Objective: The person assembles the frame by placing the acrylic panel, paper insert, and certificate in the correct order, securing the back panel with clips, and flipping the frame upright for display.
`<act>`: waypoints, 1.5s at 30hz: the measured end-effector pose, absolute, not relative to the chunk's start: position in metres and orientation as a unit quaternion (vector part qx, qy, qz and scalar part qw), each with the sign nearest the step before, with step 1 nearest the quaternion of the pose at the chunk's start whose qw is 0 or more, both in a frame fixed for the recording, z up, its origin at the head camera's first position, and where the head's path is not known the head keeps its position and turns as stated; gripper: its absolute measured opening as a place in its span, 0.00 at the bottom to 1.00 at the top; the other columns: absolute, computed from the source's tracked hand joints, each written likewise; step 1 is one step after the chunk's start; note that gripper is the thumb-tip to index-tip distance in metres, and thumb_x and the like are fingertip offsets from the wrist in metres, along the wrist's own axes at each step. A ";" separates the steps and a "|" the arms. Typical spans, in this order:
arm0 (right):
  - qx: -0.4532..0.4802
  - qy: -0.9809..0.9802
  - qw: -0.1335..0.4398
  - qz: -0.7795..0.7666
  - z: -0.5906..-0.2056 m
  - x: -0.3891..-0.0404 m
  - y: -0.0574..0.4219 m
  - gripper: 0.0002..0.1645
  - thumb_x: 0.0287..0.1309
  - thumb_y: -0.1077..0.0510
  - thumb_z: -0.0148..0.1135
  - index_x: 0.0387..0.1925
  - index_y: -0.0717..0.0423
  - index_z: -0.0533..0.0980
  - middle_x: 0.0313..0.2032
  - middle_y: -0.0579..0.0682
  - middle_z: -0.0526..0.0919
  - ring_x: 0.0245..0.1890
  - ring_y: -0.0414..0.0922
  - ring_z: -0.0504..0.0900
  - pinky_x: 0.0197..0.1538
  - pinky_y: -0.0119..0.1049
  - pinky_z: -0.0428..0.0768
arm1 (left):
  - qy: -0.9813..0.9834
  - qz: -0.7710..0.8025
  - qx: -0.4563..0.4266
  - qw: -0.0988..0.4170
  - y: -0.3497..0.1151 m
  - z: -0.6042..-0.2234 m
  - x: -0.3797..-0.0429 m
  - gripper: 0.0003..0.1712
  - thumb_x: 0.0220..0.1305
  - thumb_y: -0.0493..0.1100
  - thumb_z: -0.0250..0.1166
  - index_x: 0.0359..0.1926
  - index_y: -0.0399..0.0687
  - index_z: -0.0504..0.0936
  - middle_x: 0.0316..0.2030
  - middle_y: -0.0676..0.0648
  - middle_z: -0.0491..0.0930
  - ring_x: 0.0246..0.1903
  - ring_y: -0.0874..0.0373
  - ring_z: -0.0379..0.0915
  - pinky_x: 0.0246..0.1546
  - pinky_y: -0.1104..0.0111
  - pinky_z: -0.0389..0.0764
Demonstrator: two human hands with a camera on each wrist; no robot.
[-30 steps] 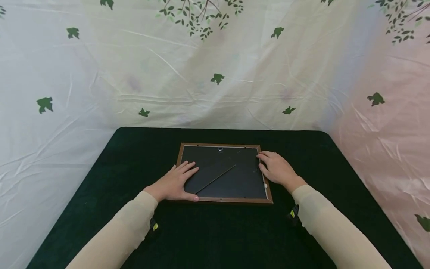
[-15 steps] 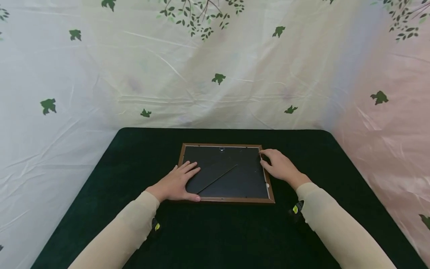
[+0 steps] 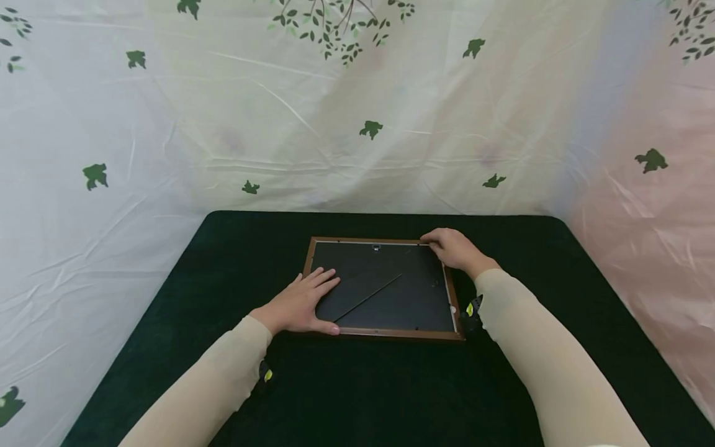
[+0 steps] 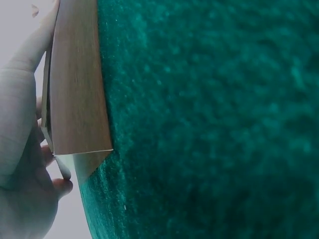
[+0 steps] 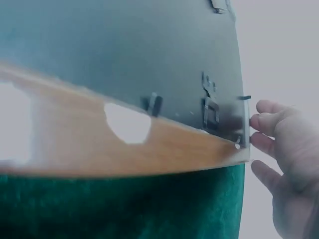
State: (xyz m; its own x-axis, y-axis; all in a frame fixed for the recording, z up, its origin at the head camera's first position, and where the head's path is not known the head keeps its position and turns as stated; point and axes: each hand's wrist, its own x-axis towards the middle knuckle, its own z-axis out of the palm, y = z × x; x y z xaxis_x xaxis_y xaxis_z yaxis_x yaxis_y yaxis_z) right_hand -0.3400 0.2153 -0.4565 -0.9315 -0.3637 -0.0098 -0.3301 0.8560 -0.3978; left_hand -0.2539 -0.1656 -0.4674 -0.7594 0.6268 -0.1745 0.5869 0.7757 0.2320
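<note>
A pale, leaf-printed backdrop (image 3: 279,112) hangs behind the dark green tabletop (image 3: 402,391). Midway between the tabletop's side edges, short of its far edge, I see the picture frame (image 3: 391,304), back upward. The left hand (image 3: 301,304) rests spread across its near left corner; the right hand (image 3: 457,249) bends at its far right corner, pinching or merely touching, I cannot tell. I judge the step to be corner work; the next move calls for light fingertips there.

Wooden picture frame (image 3: 391,298), flat, back up
</note>
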 end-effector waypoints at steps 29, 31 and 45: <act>-0.201 0.973 0.030 -0.110 -0.461 -0.326 0.211 0.21 0.68 0.59 0.54 0.61 0.51 0.74 0.61 0.56 0.73 0.61 0.56 0.71 0.60 0.55 0.69 | 0.936 0.079 0.313 0.142 -0.165 -0.464 -0.253 0.65 0.41 0.87 0.52 0.75 0.59 0.51 0.76 0.53 0.41 0.74 0.51 0.31 0.68 0.43 0.45; -0.210 0.972 0.031 -0.103 -0.460 -0.325 0.212 0.21 0.69 0.59 0.54 0.62 0.51 0.74 0.61 0.56 0.72 0.61 0.56 0.70 0.61 0.55 0.69 | 0.935 0.082 0.315 0.140 -0.165 -0.464 -0.253 0.65 0.41 0.86 0.52 0.75 0.58 0.51 0.76 0.53 0.41 0.74 0.51 0.32 0.68 0.43 0.45; -0.241 0.967 0.036 -0.071 -0.463 -0.324 0.214 0.24 0.70 0.60 0.52 0.65 0.52 0.70 0.63 0.57 0.69 0.62 0.56 0.69 0.61 0.54 0.70 | 0.936 0.081 0.311 0.142 -0.165 -0.466 -0.256 0.65 0.41 0.87 0.51 0.76 0.60 0.51 0.76 0.54 0.40 0.74 0.50 0.31 0.68 0.43 0.44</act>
